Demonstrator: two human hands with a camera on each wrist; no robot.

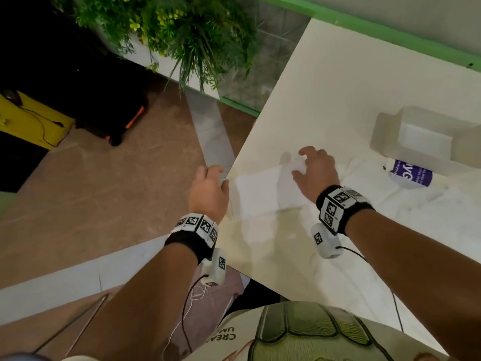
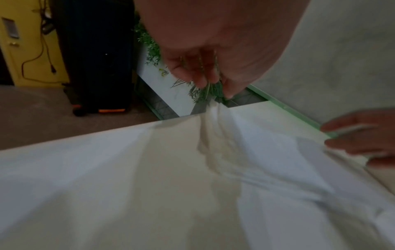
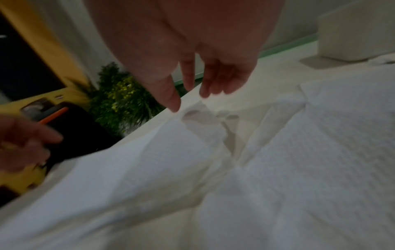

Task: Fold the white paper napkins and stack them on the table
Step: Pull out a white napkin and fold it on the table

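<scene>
Holding: the left hand [image 1: 208,190] pinches the left edge of a white paper napkin [image 1: 260,194] at the table's left border, centre of the head view; in the left wrist view the fingertips [image 2: 198,81] bunch together on a raised peak of the sheet
Right hand [image 1: 316,173]: over the napkin's far right corner, fingers curled with small gaps; right wrist view shows thumb and fingers [image 3: 173,101] pointing down at the paper's raised edge, a pinch cannot be confirmed
Napkin: lies on the white table [image 1: 338,82], mid frame, partly lifted and creased between the two hands
Other napkins [image 1: 416,217]: loose white embossed sheets spread at right of the head view, just beside the held one
Holder [image 1: 416,136]: translucent box, right of frame, beyond the sheets
Purple-labelled pack [image 1: 411,175]: touching the holder's near side
Plant [image 1: 182,29]: green foliage, upper centre
Floor items: black case [image 1: 109,100] and yellow cabinet [image 1: 31,118], upper left
</scene>
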